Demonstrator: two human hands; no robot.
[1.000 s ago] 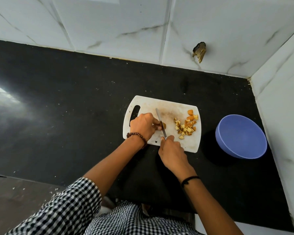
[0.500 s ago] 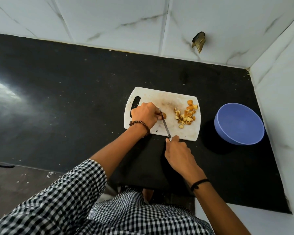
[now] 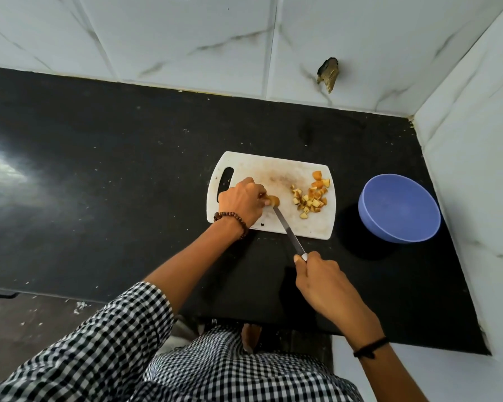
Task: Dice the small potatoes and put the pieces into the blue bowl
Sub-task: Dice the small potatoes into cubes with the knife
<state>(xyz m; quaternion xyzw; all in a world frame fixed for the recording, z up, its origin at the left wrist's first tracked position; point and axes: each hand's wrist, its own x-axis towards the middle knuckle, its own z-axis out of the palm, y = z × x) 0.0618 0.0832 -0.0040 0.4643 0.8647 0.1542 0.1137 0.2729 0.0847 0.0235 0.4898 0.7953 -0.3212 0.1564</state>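
White plastic is under everything that matters: the cutting board (image 3: 273,175) lies on the black counter (image 3: 128,169), and we work on its near left part. Our left hand (image 3: 241,200) presses a small potato piece (image 3: 273,201) down, the fingers curled and closed over it, so only its right end shows past the fingertips. Our right hand (image 3: 321,281) is clenched around the handle of the knife (image 3: 288,229); the handle itself is hidden inside the fist. The blade runs in a slant from the near right, off the board edge, up to the far left, and its tip meets the potato piece just beside the left fingertips. This is the relation that decides the next cut, we think: the piece lies to the left of the blade and the fingers sit very close to the tip, so the blade should stay on the free right end. The diced pieces (image 3: 310,197) make a loose heap on the right part of the board, apart from the blade. The blue bowl (image 3: 400,207) stands on the counter to the right of the board, not touching it, and looks empty; it is nearer to the right hand.
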